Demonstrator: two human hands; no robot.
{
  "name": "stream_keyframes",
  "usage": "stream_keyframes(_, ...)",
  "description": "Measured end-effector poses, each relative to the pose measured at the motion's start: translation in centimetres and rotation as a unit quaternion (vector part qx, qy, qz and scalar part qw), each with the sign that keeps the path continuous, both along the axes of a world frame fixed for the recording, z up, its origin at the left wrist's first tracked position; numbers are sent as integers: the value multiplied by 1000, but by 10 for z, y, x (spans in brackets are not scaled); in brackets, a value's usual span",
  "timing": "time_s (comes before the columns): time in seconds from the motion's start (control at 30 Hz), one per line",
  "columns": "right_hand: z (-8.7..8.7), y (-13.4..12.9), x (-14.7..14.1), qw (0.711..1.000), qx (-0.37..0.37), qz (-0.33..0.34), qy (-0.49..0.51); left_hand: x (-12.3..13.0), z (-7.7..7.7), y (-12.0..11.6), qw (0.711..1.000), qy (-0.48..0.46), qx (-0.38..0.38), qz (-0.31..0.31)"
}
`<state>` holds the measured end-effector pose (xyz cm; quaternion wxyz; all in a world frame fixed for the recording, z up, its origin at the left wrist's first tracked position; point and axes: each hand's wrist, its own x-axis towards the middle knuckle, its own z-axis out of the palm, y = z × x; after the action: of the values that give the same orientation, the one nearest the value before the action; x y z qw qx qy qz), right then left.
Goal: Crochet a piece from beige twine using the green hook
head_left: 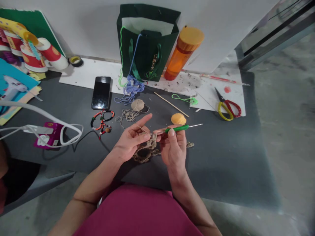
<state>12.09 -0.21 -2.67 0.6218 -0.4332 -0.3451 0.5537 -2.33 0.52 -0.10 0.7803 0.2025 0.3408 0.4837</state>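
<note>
Left hand (130, 142): index finger stretched out, other fingers partly open; thumb pinching the beige crocheted strip (153, 141) close to the working edge
Right hand (175, 149): closed round the green-handled crochet hook (180, 128), thumb on top of the grip, bare metal end pointing away to the right
Crocheted strip: between the two hands, its looped length hanging below the fingers toward the counter (221, 170); a further end shows beyond the right hand
Yarn feed: beige yarn runs across the left fingers; loose coils (130, 114) lie near the beige yarn ball (137, 105)
Tension: I judge a light, even drag over the raised index finger best; too tight and the hook would bind in the loop, too slack and stitches would come out uneven
Pinch: best kept right beside the working loop, so the fabric does not twist or stretch
Hook action: small wrist roll, throat turned down when drawing through, to avoid splitting strands
Snag risk: blue yarn (134, 86) lies near the beige coils; a jerky pull could tangle them
Nearby: yellow ball (178, 119) just beyond the right hand; scissors (227, 109) off to the right, open-handled side facing the worker
Hidden: exact hook-and-loop contact, too small to tell
</note>
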Motion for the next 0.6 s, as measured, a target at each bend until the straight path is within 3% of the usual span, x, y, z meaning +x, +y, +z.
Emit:
stream_keyframes(0.23,1,0,3,995,-45,72,58,2,-5,-2,1000,5,13,-23)
stream_keyframes(0.47,-1,-1,-6,999,9,-37,38,9,-5,-5,996,53,64,26)
stream_keyframes(0.6,1,-4,-2,996,48,-58,-51,9,1,-5,992,80,82,51)
